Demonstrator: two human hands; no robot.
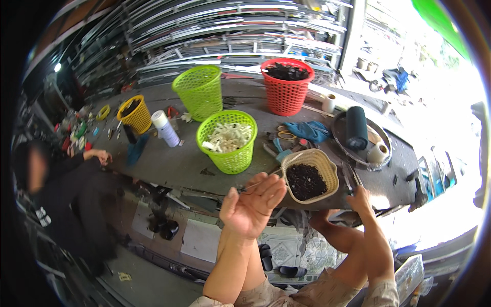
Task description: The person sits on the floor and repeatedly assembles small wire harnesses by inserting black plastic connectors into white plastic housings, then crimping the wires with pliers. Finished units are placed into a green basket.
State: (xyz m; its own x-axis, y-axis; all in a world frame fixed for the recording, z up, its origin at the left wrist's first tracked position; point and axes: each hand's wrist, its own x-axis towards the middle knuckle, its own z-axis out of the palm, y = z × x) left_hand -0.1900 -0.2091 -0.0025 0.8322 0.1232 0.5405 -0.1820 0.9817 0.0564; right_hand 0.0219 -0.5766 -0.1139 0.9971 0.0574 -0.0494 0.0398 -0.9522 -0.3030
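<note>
My left hand (251, 207) is held up palm upward at the table's near edge, fingers stretched out and nothing in it. Just right of it sits a cream woven-pattern plastic basket (331, 174) with a heap of small black pieces (305, 182) in it. My right hand (360, 198) is closed at the right of that basket, around a metal tool with two prongs (352, 176); its exact kind is unclear. Behind my left hand stands a light green basket (225, 162) filled with small whitish pieces (230, 137).
Farther back are another green basket (198, 94), a red basket (285, 97) of black pieces and a yellow basket (137, 118). A spray can (165, 129), scissors (286, 134), a blue cloth (309, 131) and a round tray (387, 153) holding a dark roll (356, 128) share the table. Another person (66, 199) sits left.
</note>
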